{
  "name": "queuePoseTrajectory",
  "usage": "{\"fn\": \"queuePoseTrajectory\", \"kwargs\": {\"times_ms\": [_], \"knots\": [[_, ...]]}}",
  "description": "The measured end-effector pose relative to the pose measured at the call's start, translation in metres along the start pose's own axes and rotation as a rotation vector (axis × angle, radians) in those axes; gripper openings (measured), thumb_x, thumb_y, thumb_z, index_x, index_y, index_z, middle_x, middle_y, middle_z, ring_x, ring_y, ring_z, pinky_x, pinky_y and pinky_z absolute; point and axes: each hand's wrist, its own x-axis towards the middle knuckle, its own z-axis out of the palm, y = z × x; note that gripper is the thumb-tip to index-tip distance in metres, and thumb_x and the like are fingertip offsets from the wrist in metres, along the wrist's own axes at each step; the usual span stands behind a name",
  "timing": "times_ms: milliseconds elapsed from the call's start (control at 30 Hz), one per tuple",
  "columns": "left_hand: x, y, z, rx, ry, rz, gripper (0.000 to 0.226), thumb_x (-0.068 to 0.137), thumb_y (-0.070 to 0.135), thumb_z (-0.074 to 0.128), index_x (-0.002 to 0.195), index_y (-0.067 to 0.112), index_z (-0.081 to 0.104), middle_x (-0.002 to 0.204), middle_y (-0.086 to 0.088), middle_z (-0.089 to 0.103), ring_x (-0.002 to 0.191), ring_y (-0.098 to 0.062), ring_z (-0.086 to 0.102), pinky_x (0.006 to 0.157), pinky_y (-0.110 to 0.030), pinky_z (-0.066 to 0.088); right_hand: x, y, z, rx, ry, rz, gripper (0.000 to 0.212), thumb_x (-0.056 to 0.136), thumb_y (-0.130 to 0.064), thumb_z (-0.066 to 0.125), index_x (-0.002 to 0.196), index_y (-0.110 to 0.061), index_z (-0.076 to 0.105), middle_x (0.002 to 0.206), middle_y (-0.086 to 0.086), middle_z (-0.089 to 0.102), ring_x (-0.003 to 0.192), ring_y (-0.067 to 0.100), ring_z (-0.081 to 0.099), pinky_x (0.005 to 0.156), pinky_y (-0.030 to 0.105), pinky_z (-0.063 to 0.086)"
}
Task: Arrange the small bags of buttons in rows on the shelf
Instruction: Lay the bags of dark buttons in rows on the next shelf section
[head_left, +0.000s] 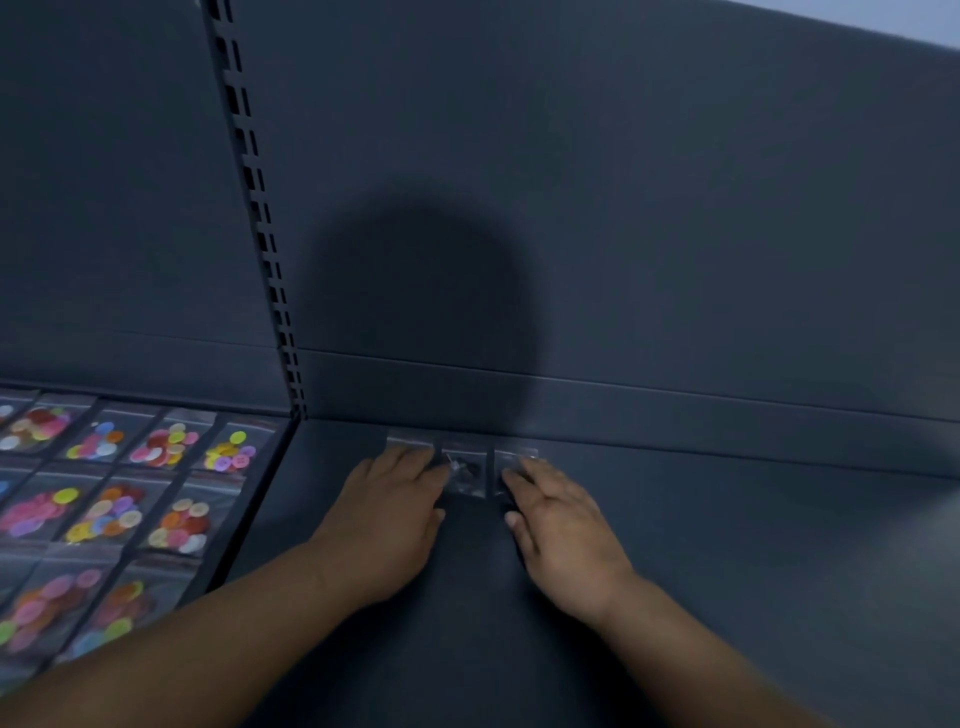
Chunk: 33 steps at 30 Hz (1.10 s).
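Observation:
Three small clear bags of dark buttons lie side by side at the back of the dark grey shelf (727, 545). My left hand (389, 514) lies flat on the left bag (410, 442), fingers straight, covering most of it. The middle bag (466, 470) lies uncovered between my hands. My right hand (558, 525) rests with straight fingers on the right bag (514, 457), hiding its lower part.
On the neighbouring shelf section to the left, several bags of colourful buttons (166, 444) lie in neat rows. A slotted upright post (260, 223) divides the two sections. The dark back panel (623, 208) rises right behind the bags.

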Motion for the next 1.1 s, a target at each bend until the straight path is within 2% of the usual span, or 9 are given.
{"fn": "queuePoseTrajectory", "kwargs": {"times_ms": [133,367,533,800,1100], "knots": [[-0.001,0.011,0.004,0.071,-0.130,0.110,0.064,0.097,0.053,0.025,0.151,0.025,0.007,0.160,0.003,-0.004,0.146,-0.015,-0.007,0.115,-0.033,-0.008,-0.002,-0.002,0.000,-0.011,-0.043,-0.014,0.053,0.100,-0.039,0.030,0.150,-0.022,0.018,0.159,-0.002,0.007,0.146,0.013,0.003,0.113,0.022,-0.005],[0.002,0.010,0.005,0.103,-0.179,0.111,0.071,0.094,0.059,0.026,0.151,0.024,0.005,0.160,0.000,-0.005,0.146,-0.014,-0.006,0.117,-0.035,-0.008,-0.002,0.001,-0.004,0.016,-0.088,-0.005,0.054,0.100,-0.039,0.031,0.150,-0.022,0.019,0.159,-0.001,0.008,0.146,0.013,0.003,0.114,0.023,-0.003],[-0.001,0.012,-0.003,0.073,-0.116,0.096,0.069,0.094,0.058,0.028,0.151,0.026,0.006,0.160,0.002,-0.003,0.146,-0.013,-0.006,0.118,-0.034,-0.006,-0.003,-0.006,-0.013,0.062,-0.039,-0.008,0.052,0.099,-0.039,0.035,0.148,-0.024,0.024,0.159,-0.001,0.010,0.146,0.015,0.007,0.115,0.024,0.001],[-0.025,0.023,-0.031,0.088,0.029,-0.117,0.067,0.095,0.054,0.032,0.150,0.023,0.011,0.160,-0.001,0.000,0.146,-0.021,0.000,0.119,-0.037,0.010,0.007,-0.018,-0.034,0.020,0.018,-0.100,0.054,0.095,-0.039,0.044,0.145,-0.024,0.030,0.157,0.000,0.019,0.142,0.018,0.021,0.116,0.031,0.014],[-0.092,0.023,-0.053,0.162,0.116,-0.380,0.069,0.094,0.054,0.035,0.150,0.023,0.010,0.160,-0.002,0.004,0.146,-0.021,0.003,0.117,-0.036,0.007,0.000,-0.053,-0.045,0.083,0.029,-0.285,0.054,0.094,-0.041,0.045,0.144,-0.026,0.030,0.156,0.000,0.018,0.142,0.019,0.018,0.116,0.033,0.012]]}}
